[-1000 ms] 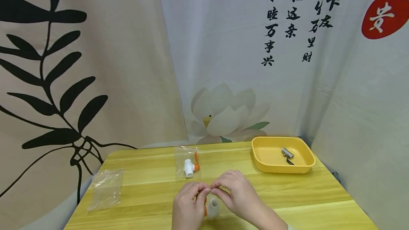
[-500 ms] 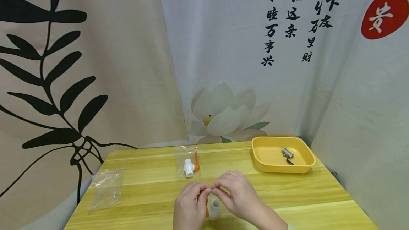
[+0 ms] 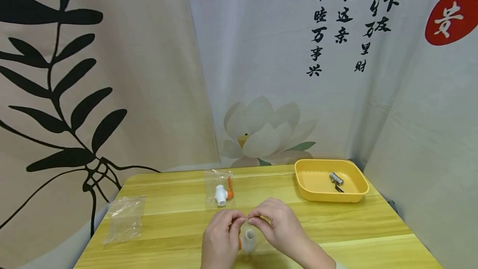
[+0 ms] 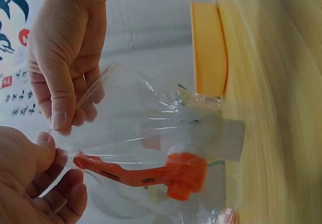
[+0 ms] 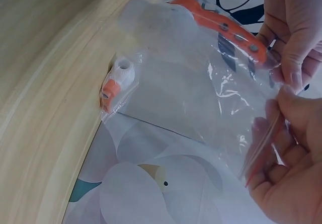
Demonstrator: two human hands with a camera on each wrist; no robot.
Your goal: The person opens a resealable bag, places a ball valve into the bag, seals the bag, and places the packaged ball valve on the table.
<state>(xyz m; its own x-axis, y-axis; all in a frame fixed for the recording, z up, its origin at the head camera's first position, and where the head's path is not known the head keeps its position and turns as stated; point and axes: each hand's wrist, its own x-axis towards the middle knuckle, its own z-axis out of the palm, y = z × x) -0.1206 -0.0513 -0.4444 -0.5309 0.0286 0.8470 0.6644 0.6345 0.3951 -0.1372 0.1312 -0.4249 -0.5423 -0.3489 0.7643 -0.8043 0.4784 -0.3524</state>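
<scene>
A clear zip-seal bag (image 5: 201,103) with a red strip along its edge hangs upright between both hands. Inside it is a ball valve with a white plastic body (image 4: 229,138) and an orange lever handle (image 4: 146,174). My left hand (image 3: 220,238) pinches the bag's top edge between thumb and index finger. Close beside it, my right hand (image 3: 278,225) pinches the same edge, fingertips nearly touching the left ones. In the head view the left hand covers most of the orange handle. Whether the seal is parted cannot be told.
Behind the hands lies another bagged valve, white and orange (image 3: 221,195). An emptied-looking clear bag (image 3: 125,220) lies flat at the table's left. At the back right, a yellow tray (image 3: 306,196) holds a small metal cylinder (image 3: 336,179) and a black piece (image 3: 339,189).
Both hands stay pinching the bag edge, with a tiny gap opening between their fingertips. The bagged valve has swayed slightly, and the head view has shifted a little.
</scene>
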